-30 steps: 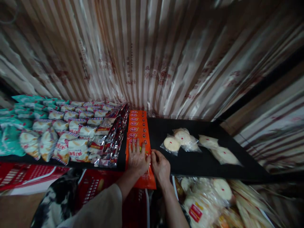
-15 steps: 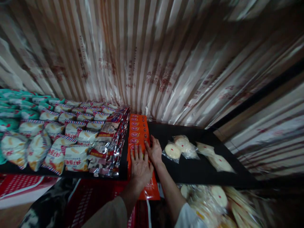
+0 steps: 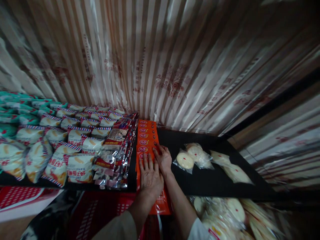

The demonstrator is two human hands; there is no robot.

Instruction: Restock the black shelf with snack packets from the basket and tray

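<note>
Dim stall, striped shiny sheeting as back wall. Black shelf runs across, more stock below it. Left part of shelf packed with white snack bags, teal packs behind, silver foil packs stacked on edge. Clear-bagged round cakes lie loose to the right. Orange packet strip lies in a row front-to-back between foil packs and cakes, its near end hanging over the shelf edge. Left hand flat, palm down, fingers spread and straight, pressing on the strip's near part. Right hand just beyond and beside it, fingers extended, tips on the strip's right edge, not gripping. Both forearms reach up from below. Hands touching side by side.
</note>
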